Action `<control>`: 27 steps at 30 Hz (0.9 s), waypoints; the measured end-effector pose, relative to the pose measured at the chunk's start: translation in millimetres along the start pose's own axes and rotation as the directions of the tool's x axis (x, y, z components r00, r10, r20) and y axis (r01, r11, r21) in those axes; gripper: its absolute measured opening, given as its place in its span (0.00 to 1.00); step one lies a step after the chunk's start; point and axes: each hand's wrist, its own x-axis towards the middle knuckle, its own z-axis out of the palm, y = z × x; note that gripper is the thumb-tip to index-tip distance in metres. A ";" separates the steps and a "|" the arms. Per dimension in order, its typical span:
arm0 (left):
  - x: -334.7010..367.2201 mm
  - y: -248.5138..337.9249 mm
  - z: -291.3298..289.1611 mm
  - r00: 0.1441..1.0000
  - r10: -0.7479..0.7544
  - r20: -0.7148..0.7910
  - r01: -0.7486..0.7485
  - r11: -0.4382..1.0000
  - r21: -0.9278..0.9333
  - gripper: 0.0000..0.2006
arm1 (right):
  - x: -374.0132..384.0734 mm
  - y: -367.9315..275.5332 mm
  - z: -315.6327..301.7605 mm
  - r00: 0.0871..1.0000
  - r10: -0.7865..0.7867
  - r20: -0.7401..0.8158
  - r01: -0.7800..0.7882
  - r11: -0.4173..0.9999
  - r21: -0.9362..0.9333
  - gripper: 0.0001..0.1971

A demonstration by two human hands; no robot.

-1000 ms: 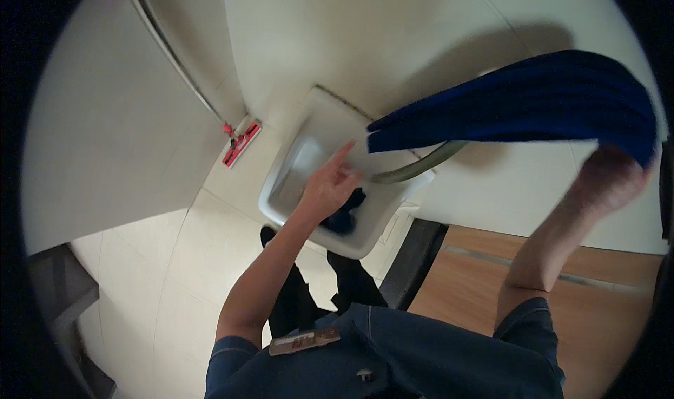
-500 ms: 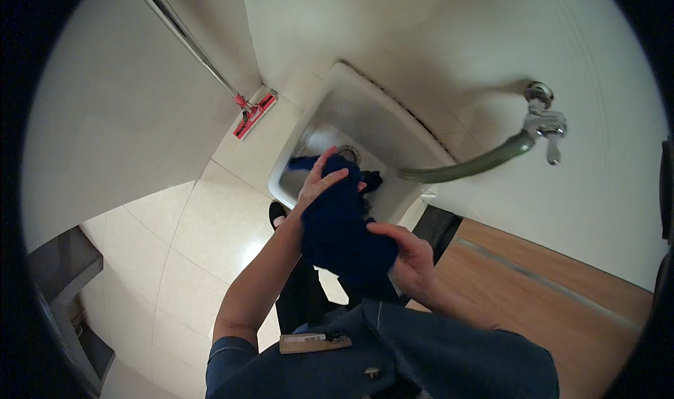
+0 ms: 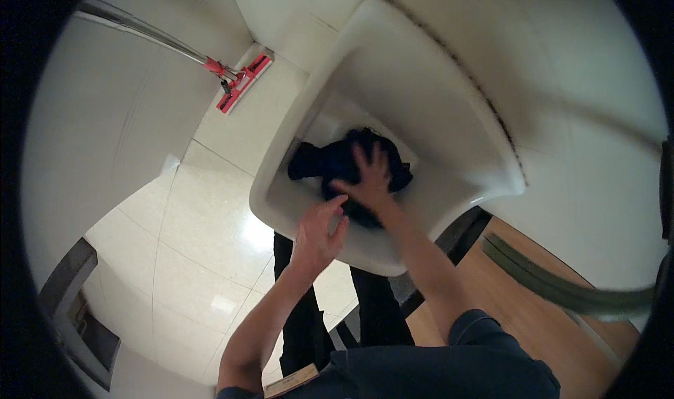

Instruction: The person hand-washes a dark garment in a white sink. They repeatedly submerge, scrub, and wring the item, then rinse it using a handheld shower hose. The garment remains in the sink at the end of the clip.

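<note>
A bunched dark blue cloth (image 3: 337, 161) lies in the bottom of the white basin (image 3: 463, 111), and one narrow end of it sticks out toward the left wall. Above the cloth, or pressing on it, is my right hand (image 3: 371, 181), fingers spread and a little blurred; whether it touches I cannot tell. My left hand (image 3: 319, 236) hovers over the basin's near rim, with thumb and fingers apart and nothing visible in it. The cloth covers most of the drain.
A red-headed mop (image 3: 242, 83) leans in the left corner on pale floor tiles (image 3: 203, 209). At right a green hose (image 3: 562, 279) hangs over a wood-coloured panel (image 3: 449, 336). Grey shelving (image 3: 74, 272) stands at lower left.
The cloth went from between both hands down into the basin, and both hands let it go. My view moved closer over the basin, and the hose now appears lower right; the tap left view.
</note>
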 end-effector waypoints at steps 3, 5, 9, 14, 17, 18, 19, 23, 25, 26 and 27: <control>0.4 -2.3 -1.1 0.999 0.050 -0.007 -0.050 0.998 0.042 0.17 | 28.0 -19.3 28.8 0.988 0.078 0.130 -0.041 0.962 -0.271 0.42; 2.1 -4.5 2.5 0.994 0.100 0.054 -0.106 0.987 0.125 0.16 | 65.1 11.5 22.6 0.961 0.149 0.232 -0.117 0.982 -0.148 0.42; 18.6 -14.8 22.3 0.999 0.017 0.037 -0.020 0.996 0.088 0.27 | 84.5 56.3 23.6 0.916 0.343 0.207 -0.390 0.883 0.261 0.40; 79.2 -27.1 37.1 0.991 -0.132 0.012 0.121 0.942 0.314 0.35 | -7.1 37.7 -43.3 0.812 0.131 0.568 -0.488 0.687 0.539 0.42; 68.5 -51.4 56.4 0.896 -0.235 0.377 -0.013 0.834 0.551 0.35 | -27.3 13.9 -75.3 0.742 0.082 0.665 -0.558 0.625 0.546 0.43; 69.9 -56.5 53.3 0.871 -0.291 0.395 -0.036 0.765 0.643 0.34 | -26.4 10.2 -72.0 0.751 0.059 0.658 -0.573 0.553 0.605 0.43; 76.2 -60.2 59.8 0.843 -0.329 0.426 -0.089 0.696 0.712 0.34 | -33.7 15.7 -32.6 0.799 0.336 0.499 -0.568 0.696 0.440 0.42; 137.1 -97.4 89.2 0.950 -0.098 0.296 -0.205 0.517 0.831 0.24 | 9.7 25.0 73.9 0.883 0.440 -0.163 -0.460 0.880 -0.115 0.38; 164.8 -105.6 101.0 0.963 0.096 0.251 -0.262 0.549 0.794 0.15 | 43.1 35.8 60.7 0.930 0.361 -0.071 -0.367 0.899 -0.238 0.37; 181.1 -111.9 101.4 0.960 0.028 0.279 -0.240 0.599 0.764 0.14 | 59.7 37.9 52.3 0.928 0.369 0.057 -0.343 0.903 -0.260 0.36; 192.4 -120.8 102.3 0.948 -0.051 0.315 -0.209 0.647 0.733 0.13 | 71.6 39.2 46.5 0.905 0.378 0.196 -0.317 0.906 -0.280 0.36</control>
